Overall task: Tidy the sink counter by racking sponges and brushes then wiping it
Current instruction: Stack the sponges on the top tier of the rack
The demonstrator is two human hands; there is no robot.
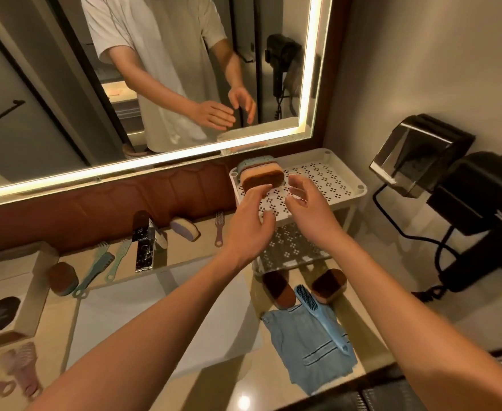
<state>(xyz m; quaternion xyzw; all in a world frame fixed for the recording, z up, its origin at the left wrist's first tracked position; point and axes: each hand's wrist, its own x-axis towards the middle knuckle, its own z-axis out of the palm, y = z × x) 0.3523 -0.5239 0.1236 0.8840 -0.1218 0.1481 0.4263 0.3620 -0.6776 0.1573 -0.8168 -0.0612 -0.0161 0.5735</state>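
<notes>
A white two-tier rack [344,185] stands on the counter at the back right. Two sponges stand on edge at its top shelf's back left: a brown-and-orange sponge [263,177] in front, a blue-topped sponge [254,161] behind. My left hand [251,223] and my right hand [307,206] hover open above the shelf just in front of them, holding nothing. On the counter below the rack lie two brown sponges [278,287] [329,284], a blue brush [318,312] and a blue cloth [309,351].
Along the back wall lie a pink brush [219,228], a purple sponge [186,229], green brushes [119,258] and another brown sponge [63,278]. A tissue box [9,295] sits at the left, pink brushes [21,372] at the front left. A black hair dryer [481,215] hangs on the right wall.
</notes>
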